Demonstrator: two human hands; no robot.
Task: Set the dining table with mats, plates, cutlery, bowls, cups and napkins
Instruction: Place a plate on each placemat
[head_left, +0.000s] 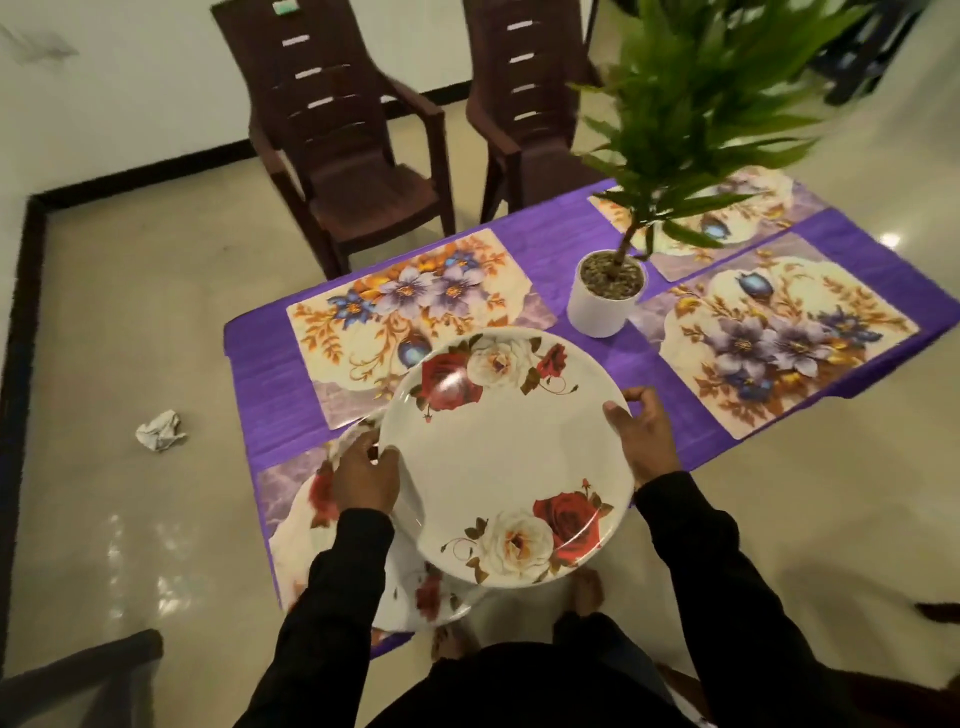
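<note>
white glazed rim sits under both sets of fingers: the left hand (363, 480) curls its thumb over the near-left edge of the rose-printed plate (506, 457), and the right hand (644, 436) clasps the opposite edge, thumb on top and fingers wrapped beneath. both hands are grasping, neither relaxed. the plate is held level in the air above the near end of the table, over the gap between the 2 nearest floral mats.

judging by its gloss and thin lip, the plate looks stiff, slick and breakable or at least chip-prone; whether it is ceramic or melamine cannot be told. gripping at 2 opposite rim points, as now, seems the safest hold, since the smooth face gives no purchase and a 1-handed pinch could let it tip.

below the left wrist lies another rose plate (332, 525), on the nearest mat (280, 483), partly hidden by the sleeve. the left mat (410, 306) and the right mat (779, 338) lie bare on the purple tablecloth (550, 244); a 4th mat (753, 202) shows behind the potted plant (605, 296).

further out stand 2 brown plastic chairs (353, 156), and a crumpled paper (160, 430) lies on the floor. a small label on 1 chair's top is too blurred to read; no other writing is visible.
</note>
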